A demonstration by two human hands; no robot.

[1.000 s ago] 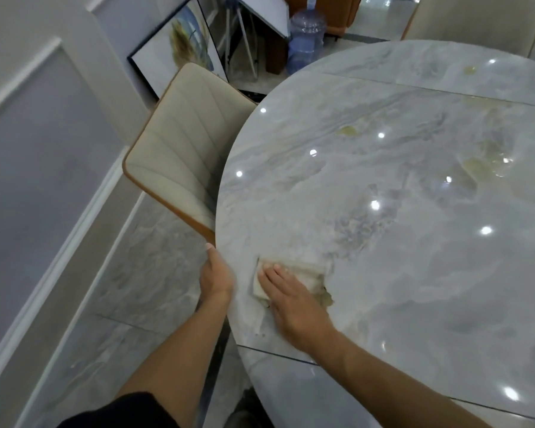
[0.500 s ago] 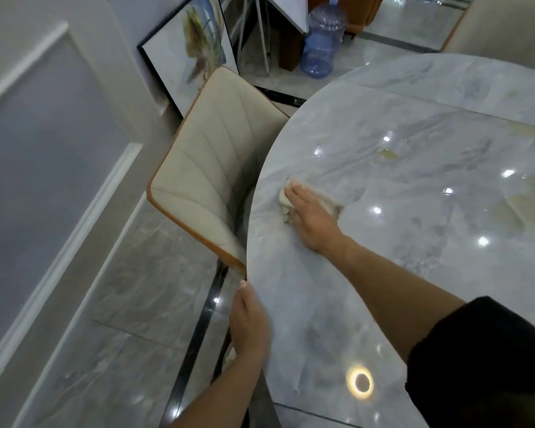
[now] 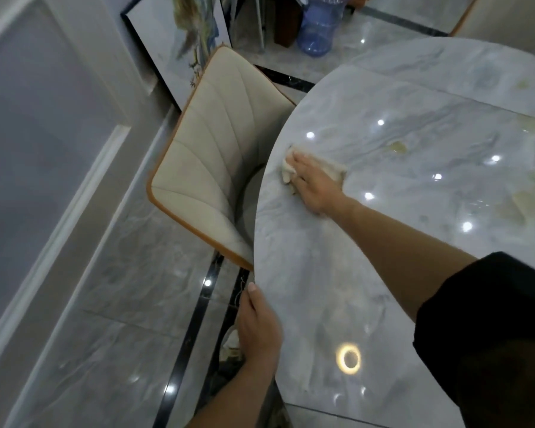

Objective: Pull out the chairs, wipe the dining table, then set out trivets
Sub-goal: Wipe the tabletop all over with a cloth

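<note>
A round grey marble dining table (image 3: pixel 399 273) fills the right half of the view. My right hand (image 3: pixel 314 183) lies flat, fingers straight, pressing a crumpled beige cloth (image 3: pixel 334 171) onto the tabletop near its left rim. My left hand (image 3: pixel 258 322) rests against the near-left edge of the table, thumb on top; its fingers are hidden under the rim. A beige cushioned chair (image 3: pixel 210 162) with orange trim stands at the table's left side, its seat partly under the top. Yellowish smears (image 3: pixel 397 146) show on the far part of the tabletop.
A grey panelled wall (image 3: pixel 37 149) runs along the left. A framed picture (image 3: pixel 179 41) leans against it behind the chair. A blue water jug (image 3: pixel 317 29) stands on the glossy tiled floor (image 3: pixel 130 304) at the back. Another chair's back (image 3: pixel 507 20) shows at top right.
My right hand has slid the cloth away from me along the left rim, from near my left hand to beside the chair. My left hand has stayed on the table edge.
</note>
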